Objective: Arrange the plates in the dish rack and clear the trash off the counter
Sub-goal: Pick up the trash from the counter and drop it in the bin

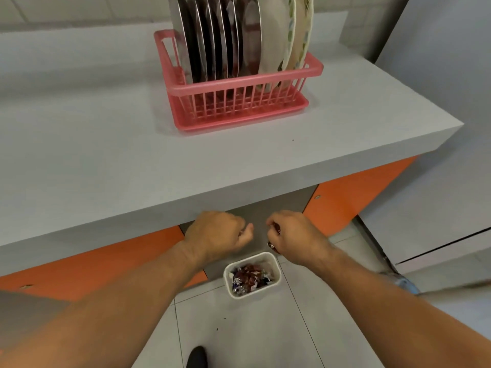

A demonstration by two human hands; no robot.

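A pink dish rack stands on the grey counter and holds several steel plates upright, with white patterned plates at its right end. Below the counter edge, a small white bin on the floor contains crumpled wrappers. Both my hands hover above the bin. My left hand has its fingers curled, and nothing shows in it. My right hand grips a crumpled wrapper, a bit of which pokes out under the fingers.
Orange cabinet fronts run under the counter. A white appliance or door fills the right side. The floor is pale tile, with a dark shoe tip at the bottom.
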